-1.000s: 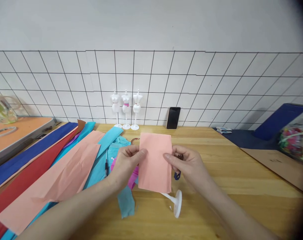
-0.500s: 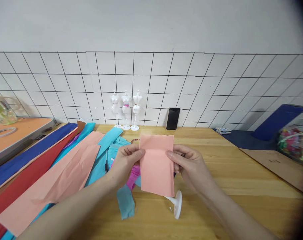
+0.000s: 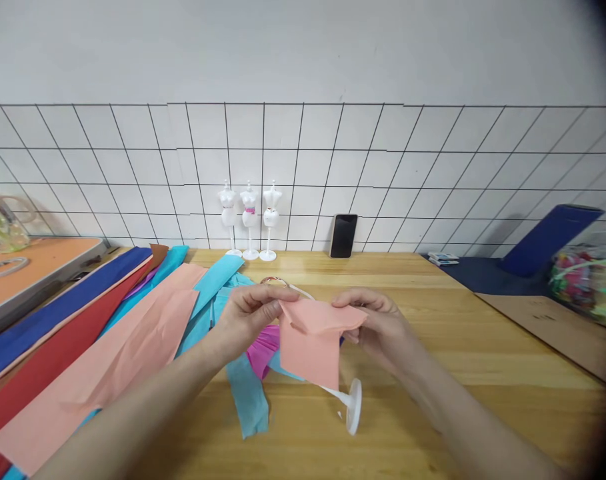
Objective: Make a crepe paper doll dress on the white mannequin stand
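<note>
A small salmon-pink sheet of crepe paper (image 3: 310, 353) hangs between both hands above the wooden table, its top part folded over toward me. My left hand (image 3: 253, 317) pinches its upper left corner between thumb and fingers. Its upper right side is pinched by my right hand (image 3: 375, 323). Behind and below the sheet lies a white doll stand, its round base (image 3: 353, 407) tipped on edge; the rest is mostly hidden. Pleated magenta paper (image 3: 263, 350) and a light blue strip (image 3: 250, 397) lie beside it.
Long crepe paper sheets (image 3: 107, 347) in pink, red and blue cover the left side. Three white mini mannequins (image 3: 249, 220) and a phone (image 3: 343, 236) stand against the tiled wall. An orange board (image 3: 47, 263) is far left; a kraft panel (image 3: 543, 327) and filled clear bag (image 3: 587, 283) are right.
The pink sheet was held flat and upright; its top edge has folded down toward me. My right hand has turned slightly, with its thumb raised to the fold.
</note>
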`<state>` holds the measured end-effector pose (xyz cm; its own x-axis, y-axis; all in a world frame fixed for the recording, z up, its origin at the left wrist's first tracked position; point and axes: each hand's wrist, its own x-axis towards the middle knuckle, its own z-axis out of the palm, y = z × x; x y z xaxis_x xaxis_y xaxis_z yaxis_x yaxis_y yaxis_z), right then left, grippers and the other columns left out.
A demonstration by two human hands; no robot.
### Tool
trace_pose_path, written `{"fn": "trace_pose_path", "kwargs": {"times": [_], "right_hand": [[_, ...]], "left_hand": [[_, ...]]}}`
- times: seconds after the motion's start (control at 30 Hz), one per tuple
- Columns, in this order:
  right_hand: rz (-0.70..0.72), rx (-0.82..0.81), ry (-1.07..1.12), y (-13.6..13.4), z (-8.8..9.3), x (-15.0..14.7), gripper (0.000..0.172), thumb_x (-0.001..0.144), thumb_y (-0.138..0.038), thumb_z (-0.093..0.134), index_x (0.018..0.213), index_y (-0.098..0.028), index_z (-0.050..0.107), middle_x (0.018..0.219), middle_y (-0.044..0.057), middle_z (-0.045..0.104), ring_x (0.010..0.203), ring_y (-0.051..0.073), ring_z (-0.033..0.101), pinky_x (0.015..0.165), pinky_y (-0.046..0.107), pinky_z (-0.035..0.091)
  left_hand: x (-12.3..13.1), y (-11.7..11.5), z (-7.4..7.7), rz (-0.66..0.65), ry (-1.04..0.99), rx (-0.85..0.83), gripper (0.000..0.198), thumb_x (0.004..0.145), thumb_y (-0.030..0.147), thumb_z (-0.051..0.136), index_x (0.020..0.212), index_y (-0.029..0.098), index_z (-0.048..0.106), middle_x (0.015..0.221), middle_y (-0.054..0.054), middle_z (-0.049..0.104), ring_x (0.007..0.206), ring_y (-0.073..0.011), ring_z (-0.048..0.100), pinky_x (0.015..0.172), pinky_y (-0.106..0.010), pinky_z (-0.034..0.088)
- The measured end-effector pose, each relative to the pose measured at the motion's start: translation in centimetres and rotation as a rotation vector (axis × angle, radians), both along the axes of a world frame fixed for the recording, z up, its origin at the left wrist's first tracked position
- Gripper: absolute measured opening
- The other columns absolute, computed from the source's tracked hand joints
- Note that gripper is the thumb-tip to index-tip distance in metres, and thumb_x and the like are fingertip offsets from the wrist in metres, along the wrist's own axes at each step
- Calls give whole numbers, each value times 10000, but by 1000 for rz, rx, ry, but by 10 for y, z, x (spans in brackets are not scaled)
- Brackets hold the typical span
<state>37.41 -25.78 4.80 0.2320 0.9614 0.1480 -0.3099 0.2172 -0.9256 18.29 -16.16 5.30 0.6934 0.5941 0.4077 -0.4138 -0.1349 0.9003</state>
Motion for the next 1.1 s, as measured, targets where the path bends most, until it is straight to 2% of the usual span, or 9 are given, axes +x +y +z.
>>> {"fn": "trace_pose_path", "kwargs": {"times": [0.17, 0.33, 0.43, 0.6, 0.77, 0.87, 0.97, 1.1], "right_hand": [[27, 54, -201, 0, -2, 10, 120, 630, -172, 653, 673, -220, 754, 401, -31, 493, 392, 87, 411, 396, 223, 322], [-9, 96, -414, -3, 5, 10, 134, 651, -172, 656, 706, -223, 766, 567, 9, 628, 435, 90, 446, 401, 231, 337], [-7, 106, -503, -4, 6, 9, 152, 639, -157, 660, 710, -232, 771, 595, 21, 660, 475, 107, 483, 415, 233, 354], [19, 59, -442, -1, -1, 11, 147, 644, -171, 650, 719, -222, 766, 537, -1, 622, 403, 78, 432, 387, 221, 334], [-5, 58, -484, 0, -2, 7, 124, 652, -167, 660, 731, -207, 747, 510, -16, 585, 425, 86, 449, 399, 216, 337], [-9, 35, -486, -1, 0, 1, 105, 678, -240, 680, 757, -186, 723, 549, -7, 594, 428, 82, 435, 400, 218, 347], [-47, -17, -403, 0, 0, -4, 185, 712, -352, 678, 752, -171, 686, 524, -25, 539, 399, 67, 396, 377, 205, 315], [-95, -70, -326, 2, -1, -9, 256, 692, -407, 695, 750, -160, 660, 475, -54, 462, 387, 65, 380, 367, 192, 276]], "left_hand": [[-5, 6, 3, -41, 94, 22, 147, 815, 251, 619, 886, 210, 742, 874, -54, 718, 818, -163, 649, 736, -265, 507], [-2, 14, -6, -32, 99, -64, 150, 784, 296, 651, 841, 186, 736, 833, -50, 705, 767, -160, 637, 693, -268, 479], [-1, 16, -8, -14, 99, -114, 173, 759, 315, 670, 813, 165, 736, 764, -52, 691, 700, -151, 618, 656, -267, 461], [-1, 17, -9, -1, 102, -173, 188, 721, 328, 697, 787, 159, 743, 749, -68, 694, 683, -163, 616, 621, -268, 458], [-2, 18, -9, 19, 131, -105, 250, 747, 307, 680, 973, 205, 716, 724, -21, 676, 653, -126, 595, 620, -241, 446], [-2, 16, -7, 29, 173, -67, 198, 757, 327, 666, 848, 162, 725, 731, -35, 665, 682, -138, 592, 632, -244, 449], [-1, 12, -5, 38, 201, -80, 230, 770, 343, 645, 711, 126, 693, 626, -22, 608, 596, -115, 542, 572, -228, 423], [3, 7, -5, 38, 185, -168, 225, 758, 334, 651, 688, 120, 667, 603, -13, 582, 561, -102, 517, 551, -223, 404]]}}
